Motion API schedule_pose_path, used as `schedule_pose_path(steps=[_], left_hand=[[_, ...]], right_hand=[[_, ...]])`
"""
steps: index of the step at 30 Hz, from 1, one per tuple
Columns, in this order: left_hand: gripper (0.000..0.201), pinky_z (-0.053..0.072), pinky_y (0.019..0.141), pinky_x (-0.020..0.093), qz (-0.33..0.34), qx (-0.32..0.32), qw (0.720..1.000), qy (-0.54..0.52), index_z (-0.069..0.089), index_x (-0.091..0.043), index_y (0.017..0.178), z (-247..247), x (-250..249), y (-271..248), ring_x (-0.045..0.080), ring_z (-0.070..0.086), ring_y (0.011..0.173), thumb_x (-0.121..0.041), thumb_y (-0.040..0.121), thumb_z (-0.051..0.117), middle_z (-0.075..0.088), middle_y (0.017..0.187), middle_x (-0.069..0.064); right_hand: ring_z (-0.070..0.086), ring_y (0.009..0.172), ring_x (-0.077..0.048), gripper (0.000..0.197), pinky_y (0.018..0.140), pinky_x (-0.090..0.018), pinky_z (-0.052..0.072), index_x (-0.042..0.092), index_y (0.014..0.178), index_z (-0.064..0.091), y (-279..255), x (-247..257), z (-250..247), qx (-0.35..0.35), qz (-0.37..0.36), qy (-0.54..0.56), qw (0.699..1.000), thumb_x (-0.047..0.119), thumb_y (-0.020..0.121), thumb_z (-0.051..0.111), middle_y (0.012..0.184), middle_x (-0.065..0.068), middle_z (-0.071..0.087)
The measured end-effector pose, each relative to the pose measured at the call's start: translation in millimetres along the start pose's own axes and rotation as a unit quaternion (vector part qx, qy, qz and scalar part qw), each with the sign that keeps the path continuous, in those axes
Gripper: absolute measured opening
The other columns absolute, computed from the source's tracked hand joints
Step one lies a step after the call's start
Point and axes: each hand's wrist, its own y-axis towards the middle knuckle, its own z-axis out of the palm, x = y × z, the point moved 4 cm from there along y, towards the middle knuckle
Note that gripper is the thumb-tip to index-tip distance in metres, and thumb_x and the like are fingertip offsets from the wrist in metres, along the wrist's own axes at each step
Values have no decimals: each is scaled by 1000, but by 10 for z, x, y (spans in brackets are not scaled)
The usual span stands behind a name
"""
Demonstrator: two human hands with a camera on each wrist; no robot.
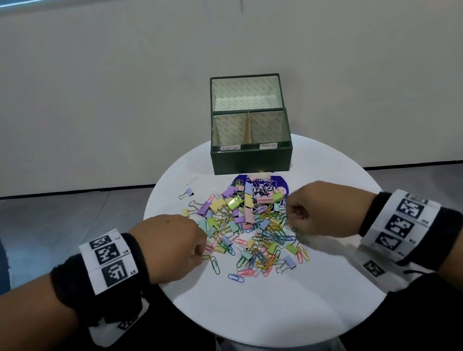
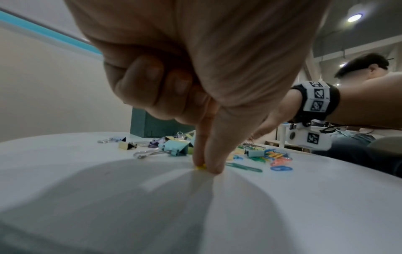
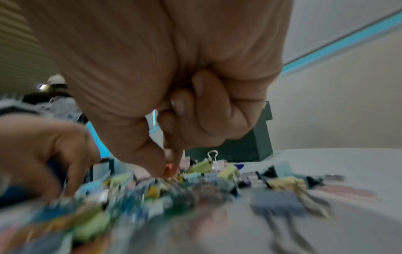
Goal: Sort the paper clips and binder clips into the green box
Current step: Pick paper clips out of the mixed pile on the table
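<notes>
A dark green box (image 1: 251,160) stands at the back of the round white table (image 1: 260,309), lid up, with two labelled compartments split by a divider. A heap of coloured paper clips and binder clips (image 1: 244,223) lies in front of it. My left hand (image 1: 202,254) is at the heap's left edge; its thumb and forefinger pinch a yellow paper clip (image 2: 201,167) against the tabletop. My right hand (image 1: 291,220) hovers low over the heap's right side. In the blurred right wrist view it pinches a small orange clip (image 3: 170,169); I cannot tell which kind.
A lone lilac binder clip (image 1: 188,193) lies apart at the heap's back left. A purple printed disc (image 1: 252,178) sits under the clips near the box. Bare tabletop stretches toward me. Another person (image 2: 365,68) sits beyond the table.
</notes>
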Motion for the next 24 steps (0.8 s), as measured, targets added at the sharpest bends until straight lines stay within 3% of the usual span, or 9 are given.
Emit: schedule_pose_path(steps=[3, 7, 9, 11, 15, 17, 19, 22, 24], left_hand=[[22, 49, 74, 29, 24, -12, 999, 23, 63, -31, 97, -17, -47, -8, 13, 61, 88, -44, 92, 47, 65, 100, -10], [23, 45, 68, 29, 38, -15, 998, 46, 60, -27, 96, -42, -82, 7, 18, 61, 84, -36, 92, 39, 63, 94, -7], [23, 46, 73, 26, 41, -21, 999, -11, 61, -32, 100, -107, -23, 24, 12, 61, 88, -38, 91, 41, 64, 99, -12], [20, 46, 73, 23, 47, -27, 996, -69, 62, -35, 97, -222, 47, 95, 1, 58, 81, -41, 90, 45, 64, 93, -18], [12, 36, 59, 19, 7, -33, 982, -185, 61, -34, 86, -587, 163, 421, -5, 49, 57, -39, 95, 53, 55, 61, -21], [14, 36, 58, 18, -6, -55, 973, -225, 62, -33, 86, -804, 196, 667, -4, 48, 56, -39, 96, 55, 55, 64, -16], [15, 41, 62, 21, -15, -95, 963, -253, 64, -28, 86, -999, 226, 963, 1, 53, 66, -36, 96, 58, 60, 74, -13], [17, 42, 63, 24, -60, -154, 953, -253, 66, -19, 88, -1199, 257, 1409, 14, 57, 75, -33, 94, 59, 64, 82, -4], [20, 40, 62, 23, -85, -175, 946, -259, 69, -16, 89, -1285, 231, 1626, 16, 57, 77, -32, 94, 58, 65, 85, -1]], right_hand=[[48, 62, -6, 12, 58, -20, 36, 27, 80, 58, 172, -53, -376, -57, 6, 53, 997, 24, 92, 59, 70, 10, 55], [54, 70, -12, 10, 61, -20, 40, 15, 84, 62, 580, -206, -794, -113, 40, 126, 985, 20, 93, 60, 82, 1, 64], [53, 70, -12, 12, 62, -23, 41, 15, 81, 60, 770, -294, -928, -132, 63, 149, 978, 20, 92, 61, 79, 2, 61], [54, 73, -14, 10, 64, -26, 46, 14, 83, 62, 938, -364, -1015, -144, 82, 146, 975, 20, 91, 62, 82, 0, 63], [66, 89, -16, 13, 86, -35, 56, 12, 99, 71, 1163, -423, -1106, -154, 105, 161, 969, 15, 88, 64, 102, -1, 72], [65, 101, -16, 25, 97, -35, 53, 18, 110, 72, 1181, -384, -1143, -149, 97, 186, 966, 13, 88, 61, 113, 3, 69], [61, 112, -16, 36, 102, -31, 47, 20, 121, 69, 1145, -361, -1187, -162, 87, 217, 959, 8, 89, 57, 122, 3, 65], [58, 118, -13, 40, 94, -21, 42, 18, 122, 68, 983, -430, -1254, -232, 84, 277, 929, 0, 89, 55, 126, 2, 64], [61, 106, -12, 31, 78, -15, 43, 17, 113, 70, 808, -490, -1249, -263, 79, 267, 924, 1, 89, 58, 115, 2, 67]])
